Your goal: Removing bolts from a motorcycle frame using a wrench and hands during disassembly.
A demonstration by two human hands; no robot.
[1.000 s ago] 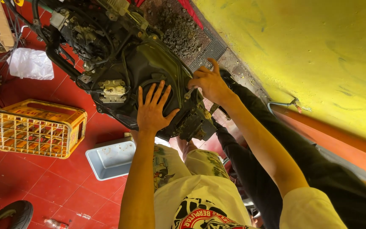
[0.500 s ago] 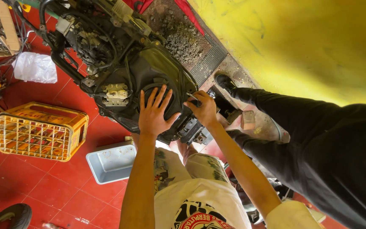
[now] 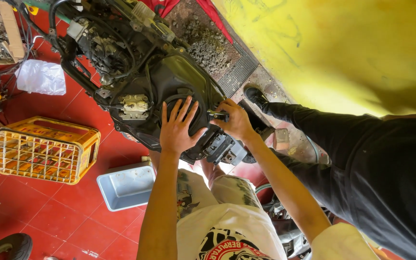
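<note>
Left hand (image 3: pixel 178 129) flat, open on black engine cover (image 3: pixel 169 96); right hand (image 3: pixel 234 120) grips small tool (image 3: pixel 217 115). Tool may slip off fastener if pushed off-axis.

Right hand (image 3: pixel 237 120) dropped from housing edge, now apparently gripping tool (image 3: pixel 219 115).

Crate (image 3: pixel 44 150) left of tray (image 3: pixel 126 185), both below the engine housing (image 3: pixel 169 96), floor-level.

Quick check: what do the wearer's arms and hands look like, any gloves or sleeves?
No gloves: left hand and right hand are both bare, forearms uncovered. No watch, rings or bands show. A pale short sleeve covers the right upper arm; the left arm's sleeve is out of view.
</note>
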